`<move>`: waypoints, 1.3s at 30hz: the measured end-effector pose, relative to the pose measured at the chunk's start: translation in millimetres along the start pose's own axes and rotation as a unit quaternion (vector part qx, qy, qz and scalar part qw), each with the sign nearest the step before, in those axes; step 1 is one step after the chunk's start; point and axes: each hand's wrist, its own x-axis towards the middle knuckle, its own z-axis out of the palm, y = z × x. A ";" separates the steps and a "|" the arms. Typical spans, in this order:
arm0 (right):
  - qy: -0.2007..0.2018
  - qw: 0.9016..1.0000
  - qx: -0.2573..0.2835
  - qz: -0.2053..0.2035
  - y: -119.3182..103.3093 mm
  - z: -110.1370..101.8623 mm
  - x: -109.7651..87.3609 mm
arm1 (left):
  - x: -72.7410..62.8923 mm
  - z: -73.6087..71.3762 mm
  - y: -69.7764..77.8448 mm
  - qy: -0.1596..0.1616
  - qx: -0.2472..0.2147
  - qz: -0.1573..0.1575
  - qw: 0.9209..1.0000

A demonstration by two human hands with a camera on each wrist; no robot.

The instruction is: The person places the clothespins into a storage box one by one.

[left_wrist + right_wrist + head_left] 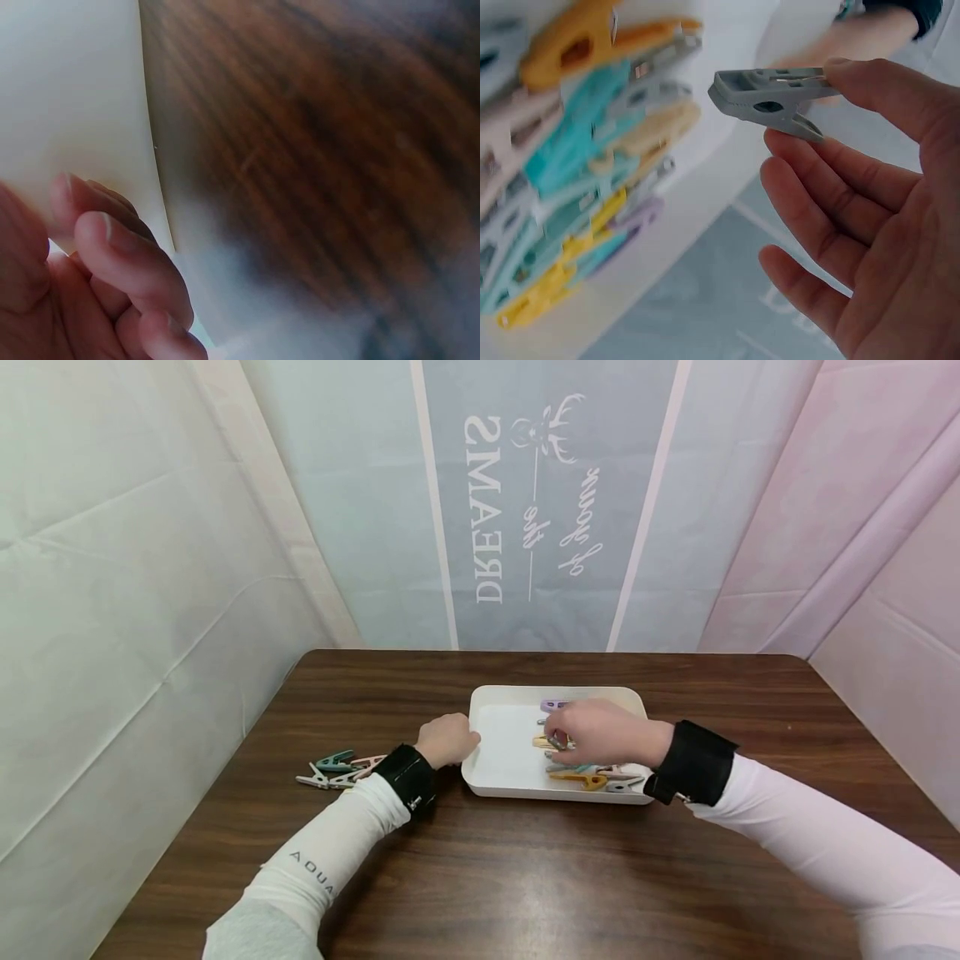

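A white rectangular tray stands on the table, with clothespins of several colours in its right half. Over that half, my right hand pinches a grey clothespin by its handle ends between thumb and fingers. Below it in the tray lie an orange clothespin, a purple clothespin and others in teal, yellow, pink and grey. My left hand grips the tray's left rim, its fingers curled in against the white wall in the left wrist view.
To the left of the tray a small pile lies on the wooden table: a green clothespin, a pink clothespin and pale ones. A printed cloth hangs behind the table's far edge.
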 end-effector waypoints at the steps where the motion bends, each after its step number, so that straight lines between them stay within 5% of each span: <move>1: -0.010 1.000 0.007 -0.002 -1.9 2.2 0.7 | 0.1 -0.5 0.3 -0.001 0.001 0.000 1.000; 15: -0.103 0.994 0.035 0.026 -9.9 27.5 13.7 | 0.9 1.9 -0.3 0.002 -0.002 -0.001 1.000; 30: -0.110 0.994 0.011 0.023 -4.2 37.2 16.7 | -1.2 0.9 -0.9 0.004 -0.005 0.003 1.000; 34: -0.093 0.995 0.028 0.029 -3.2 31.5 10.8 | -0.1 2.3 -1.9 0.004 -0.004 0.004 1.000; 39: 0.000 0.999 0.022 0.030 5.3 11.3 -6.4 | 0.7 1.6 -1.2 0.003 -0.004 0.001 1.000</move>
